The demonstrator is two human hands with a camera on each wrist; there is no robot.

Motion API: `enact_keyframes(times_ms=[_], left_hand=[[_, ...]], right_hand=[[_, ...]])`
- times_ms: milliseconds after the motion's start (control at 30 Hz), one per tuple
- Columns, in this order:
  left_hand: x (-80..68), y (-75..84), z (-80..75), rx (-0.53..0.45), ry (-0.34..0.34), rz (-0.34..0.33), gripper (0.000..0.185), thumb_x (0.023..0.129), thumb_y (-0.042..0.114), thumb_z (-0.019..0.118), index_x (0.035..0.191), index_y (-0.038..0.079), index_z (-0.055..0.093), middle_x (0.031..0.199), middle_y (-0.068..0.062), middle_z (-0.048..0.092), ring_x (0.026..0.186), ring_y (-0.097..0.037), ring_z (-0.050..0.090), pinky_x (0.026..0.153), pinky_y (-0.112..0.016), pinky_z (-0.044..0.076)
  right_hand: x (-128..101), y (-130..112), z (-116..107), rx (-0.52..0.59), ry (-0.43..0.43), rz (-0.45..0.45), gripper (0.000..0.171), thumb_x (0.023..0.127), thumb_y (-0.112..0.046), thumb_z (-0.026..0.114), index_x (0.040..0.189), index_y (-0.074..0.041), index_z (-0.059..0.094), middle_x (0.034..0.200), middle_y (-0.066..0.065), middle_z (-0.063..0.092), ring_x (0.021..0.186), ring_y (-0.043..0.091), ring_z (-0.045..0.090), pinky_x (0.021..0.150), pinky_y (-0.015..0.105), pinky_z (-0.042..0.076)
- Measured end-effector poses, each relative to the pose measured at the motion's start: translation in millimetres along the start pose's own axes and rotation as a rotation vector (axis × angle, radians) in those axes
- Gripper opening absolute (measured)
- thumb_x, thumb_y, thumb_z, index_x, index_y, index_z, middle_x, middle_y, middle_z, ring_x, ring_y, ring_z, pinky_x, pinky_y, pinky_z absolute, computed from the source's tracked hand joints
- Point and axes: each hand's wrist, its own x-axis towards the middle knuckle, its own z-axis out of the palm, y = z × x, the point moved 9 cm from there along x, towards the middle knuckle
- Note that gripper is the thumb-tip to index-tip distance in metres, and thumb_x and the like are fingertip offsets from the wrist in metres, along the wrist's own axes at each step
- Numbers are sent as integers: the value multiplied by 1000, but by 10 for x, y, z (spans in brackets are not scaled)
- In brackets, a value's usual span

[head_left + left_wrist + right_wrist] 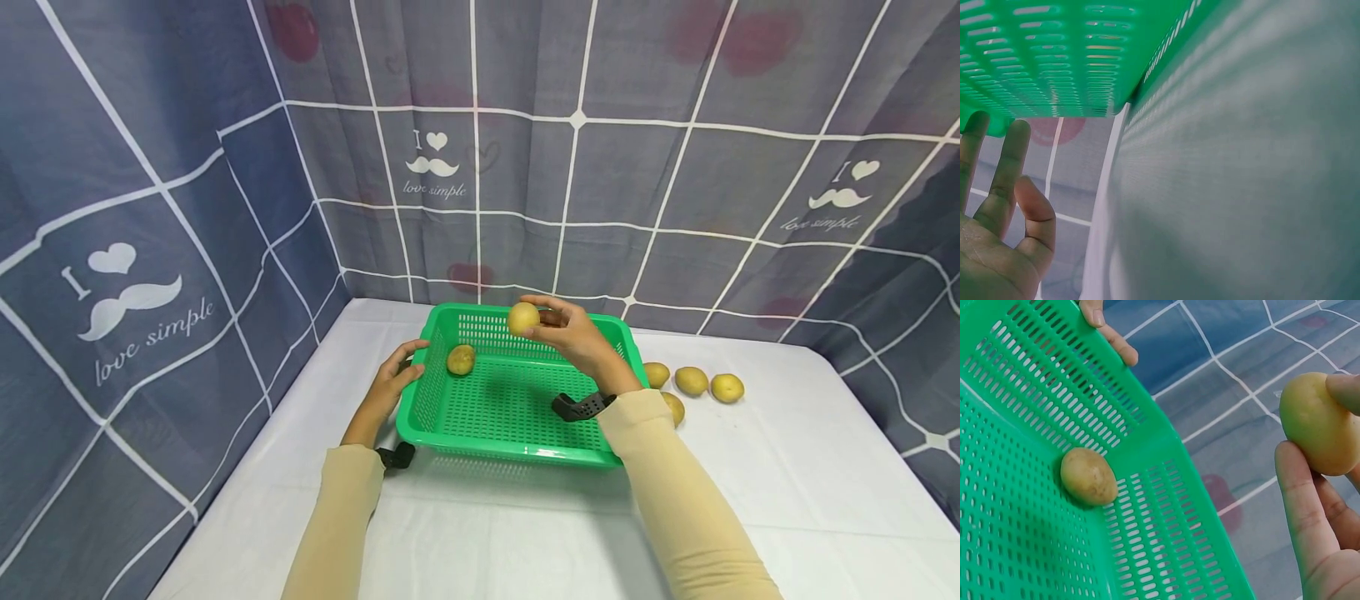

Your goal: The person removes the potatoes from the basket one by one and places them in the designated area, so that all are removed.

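A green plastic basket (517, 450) with slotted walls stands on the white table. My left hand (392, 375) is at its left rim, with thumb and a fingertip over the edge. Other left fingers (1007, 169) lie outside, under the rim. My right hand (572, 335) pinches a potato (522, 319) between thumb and fingertips, above the basket's far side. In the right wrist view this potato (1316, 422) is smooth and yellowish. Another potato (461, 359), browner, lies in the basket's far left corner.
Several potatoes lie on the table right of the basket, among them one potato (727, 388) furthest right. One potato (672, 408) is partly hidden by the right sleeve. A grey patterned curtain (525, 167) hangs behind and to the left of the white table (480, 542).
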Motion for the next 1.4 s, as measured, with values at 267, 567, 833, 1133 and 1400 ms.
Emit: enact_keyframes(times_ms=[267, 567, 833, 1133, 1400], left_hand=[[5, 15, 2, -1, 1, -2, 51, 109, 11, 52, 157, -4, 46, 170, -24, 35, 147, -47, 43, 117, -54, 39], [-13, 1, -15, 0, 0, -1, 51, 109, 12, 52, 157, -3, 46, 173, -24, 30, 158, -49, 28, 122, -65, 30], [-6, 3, 10, -4, -8, -7, 51, 110, 13, 52, 158, -2, 46, 173, -23, 31, 156, -47, 32, 122, -63, 32], [-1, 2, -7, -3, -1, 13, 50, 109, 11, 52, 156, -5, 46, 171, -25, 33, 155, -47, 34, 120, -61, 34], [3, 11, -2, 8, 2, 15, 51, 109, 11, 52, 158, -4, 46, 169, -24, 37, 148, -46, 42, 117, -54, 38]], right_hand=[[-73, 10, -104, 26, 8, -13, 60, 101, 10, 63, 159, 7, 46, 123, 8, 71, 112, 15, 71, 102, 30, 56], [-178, -6, -210, 73, 26, -48, 57, 102, 7, 66, 157, 6, 50, 120, 2, 73, 110, 14, 72, 99, 27, 57], [-298, -62, -333, 85, 59, -105, 52, 101, 10, 65, 151, 0, 59, 117, 0, 74, 108, 14, 72, 97, 27, 58], [-387, -174, -445, 81, 57, -141, 48, 102, 11, 63, 149, 1, 60, 118, 1, 74, 108, 14, 72, 97, 26, 58], [-450, -215, -546, 30, 62, -120, 55, 103, 11, 63, 154, 17, 43, 118, 0, 75, 107, 13, 73, 96, 26, 58]])
